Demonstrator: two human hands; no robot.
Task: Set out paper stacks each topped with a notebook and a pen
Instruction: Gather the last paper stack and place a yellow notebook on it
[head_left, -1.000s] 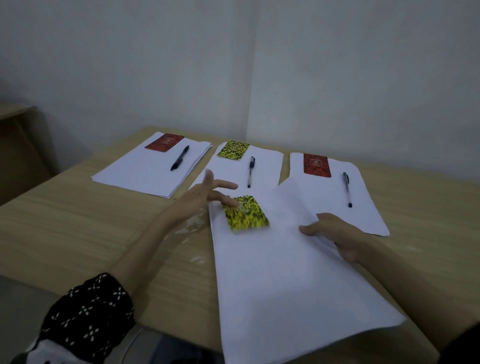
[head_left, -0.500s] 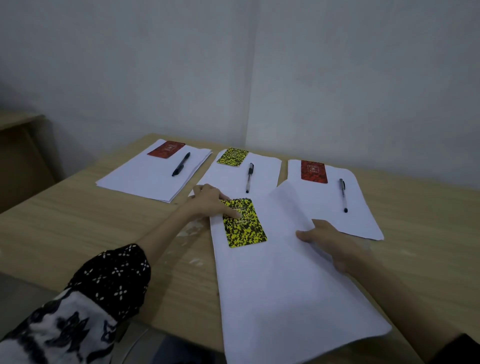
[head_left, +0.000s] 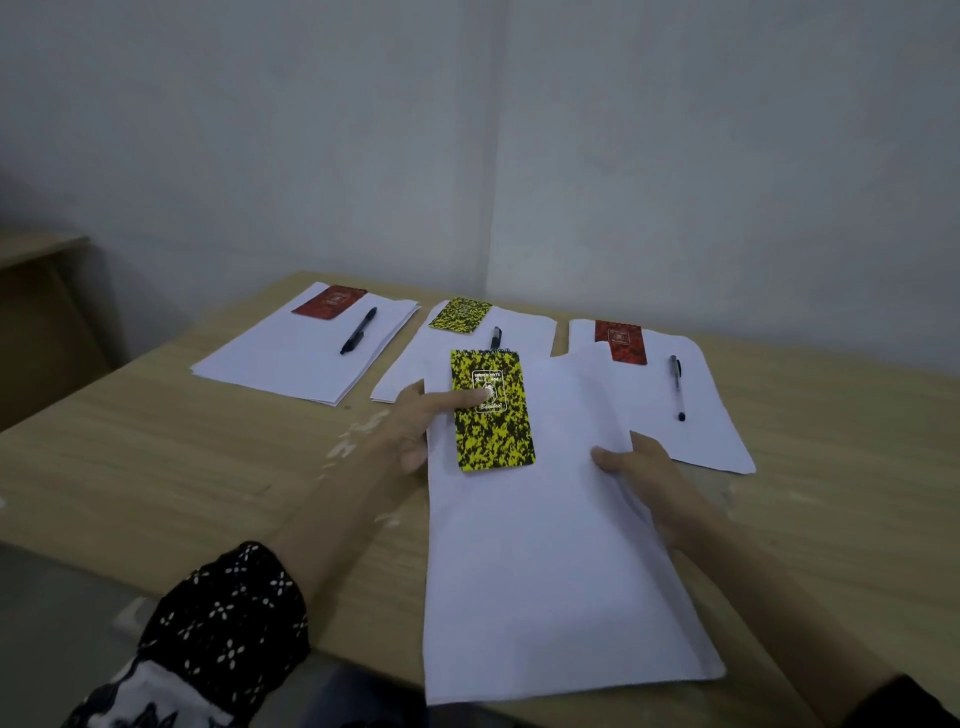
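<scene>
A near paper stack (head_left: 545, 561) lies lifted toward me, overlapping the far stacks. My left hand (head_left: 415, 421) grips its left edge, thumb pressing a yellow-black notebook (head_left: 492, 410) onto it. My right hand (head_left: 639, 467) holds the stack's right edge. Behind stand three sets: a left paper stack (head_left: 291, 358) with a red notebook (head_left: 329, 300) and black pen (head_left: 358, 330); a middle stack (head_left: 415, 364) with a yellow notebook (head_left: 460, 314) and a pen (head_left: 495, 338) partly hidden; a right stack (head_left: 711, 415) with a red notebook (head_left: 620, 340) and pen (head_left: 676, 386).
The wooden table (head_left: 156, 467) has pale scuff marks near my left wrist. A grey wall (head_left: 467, 156) rises right behind the far stacks. A low wooden unit (head_left: 41, 312) stands at the far left, beyond the table's edge.
The yellow-black notebook turned from tilted to upright on the near stack. My left hand went from open fingers beside it to clamping it against the paper; the stack rose toward me.
</scene>
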